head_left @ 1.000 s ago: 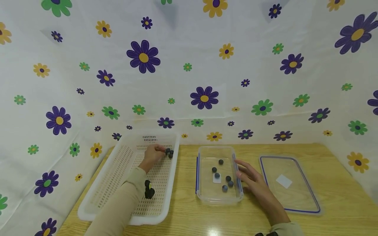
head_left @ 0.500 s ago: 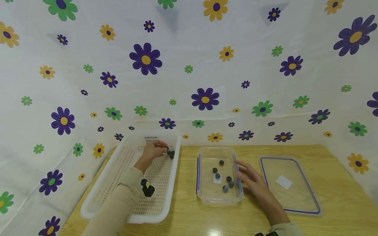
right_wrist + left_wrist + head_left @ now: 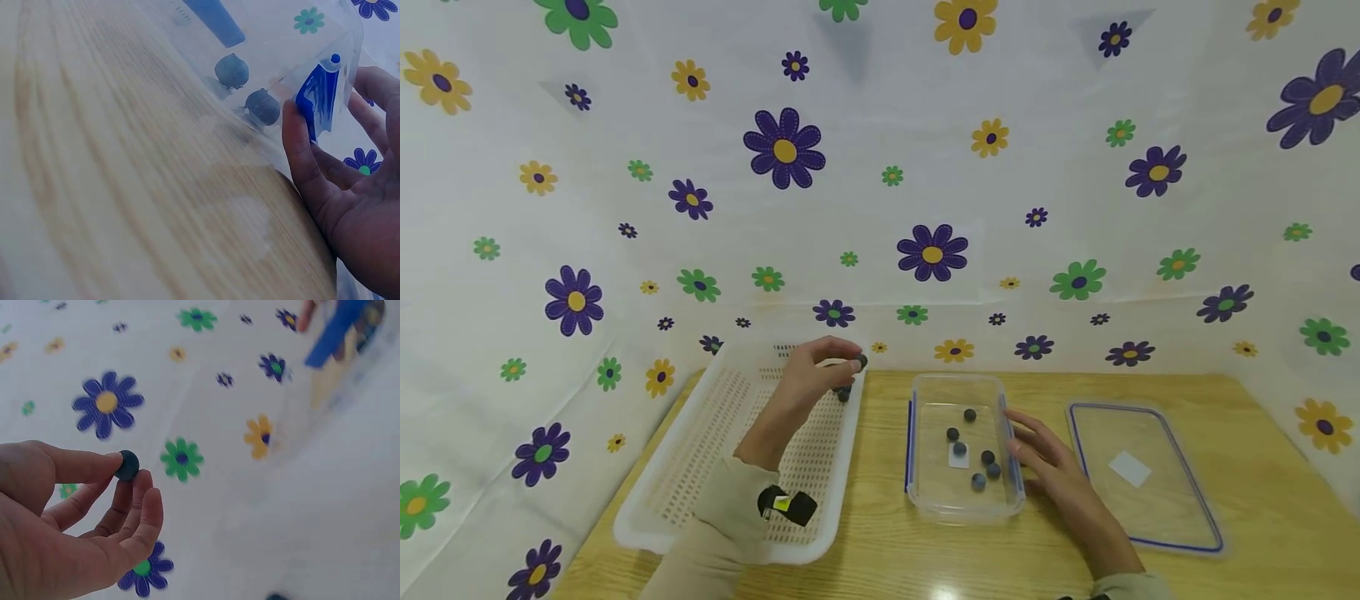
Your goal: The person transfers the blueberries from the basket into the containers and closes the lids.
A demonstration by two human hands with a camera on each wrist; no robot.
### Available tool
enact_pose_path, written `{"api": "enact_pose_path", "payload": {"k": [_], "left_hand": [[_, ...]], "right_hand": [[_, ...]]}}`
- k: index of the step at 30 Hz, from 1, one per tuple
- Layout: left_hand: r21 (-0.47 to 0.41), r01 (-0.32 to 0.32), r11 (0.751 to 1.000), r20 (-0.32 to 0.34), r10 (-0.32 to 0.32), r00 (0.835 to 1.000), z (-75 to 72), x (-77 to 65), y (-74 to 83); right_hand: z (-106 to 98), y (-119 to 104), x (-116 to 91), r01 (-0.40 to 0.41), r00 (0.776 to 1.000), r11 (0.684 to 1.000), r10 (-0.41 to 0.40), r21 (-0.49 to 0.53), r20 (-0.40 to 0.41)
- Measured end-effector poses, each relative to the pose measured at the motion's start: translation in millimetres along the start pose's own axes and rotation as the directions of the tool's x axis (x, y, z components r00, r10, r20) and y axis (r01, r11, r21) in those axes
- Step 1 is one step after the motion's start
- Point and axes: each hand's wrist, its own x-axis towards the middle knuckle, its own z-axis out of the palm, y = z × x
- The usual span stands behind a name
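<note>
My left hand (image 3: 808, 379) is raised over the right rim of the white perforated basket (image 3: 842, 492). Its thumb and fingertips pinch one blueberry (image 3: 129, 466), dark and round in the left wrist view. A few more blueberries (image 3: 844, 395) lie in the basket below, partly hidden by the hand. To the right stands a clear plastic food container (image 3: 936, 500) without its lid, several blueberries (image 3: 978, 482) scattered over its bottom. Against its right wall rests my right hand (image 3: 1052, 467), with extended fingers touching beside the blue clip (image 3: 322, 94).
The clear lid (image 3: 1172, 508) with a blue seal lies flat on the wooden table (image 3: 1285, 500), right of the container. Behind hangs a white flowered cloth (image 3: 865, 217), also covering the left side. A black wrist device (image 3: 786, 504) sits on the left sleeve.
My left hand has lifted from the berries in the basket with one blueberry and moved right to the rim. The right hand stays at the container; the head view has shifted slightly.
</note>
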Motion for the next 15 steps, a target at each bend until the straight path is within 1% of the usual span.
{"api": "enact_pose_path", "payload": {"k": [1,4,6,8,11,13,15], "left_hand": [[-0.008,-0.016,1.0,-0.005,0.016,1.0,5.0,-4.1,3.8],[-0.034,-0.099,0.994,-0.02,0.099,0.995,20.2,-15.7,13.6],[-0.05,-0.163,0.985,-0.031,0.161,0.986,30.5,-23.3,19.6],[-0.079,-0.207,0.975,-0.037,0.204,0.978,40.4,-30.2,23.8],[-0.154,-0.233,0.96,-0.04,0.23,0.972,54.2,-38.7,26.3],[-0.216,-0.229,0.949,-0.044,0.225,0.973,63.0,-42.0,24.8],[-0.283,-0.224,0.932,-0.042,0.222,0.974,71.5,-44.3,23.4]], "right_hand": [[-0.5,0.0,-0.4,-0.004,1.0,1.0,0.004,0.006,0.0],[-1.4,0.2,-1.5,-0.005,1.0,1.0,0.005,0.013,0.002],[-1.8,0.7,-2.1,0.009,1.0,1.0,-0.009,0.02,0.015],[-2.0,1.3,-2.5,0.025,0.999,0.999,-0.025,0.024,0.027],[-2.3,2.3,-2.5,0.044,0.998,0.999,-0.045,0.029,0.043],[-2.2,2.8,-2.0,0.049,0.998,0.998,-0.05,0.03,0.049],[-1.8,2.9,-1.5,0.053,0.997,0.998,-0.054,0.025,0.049]]}}
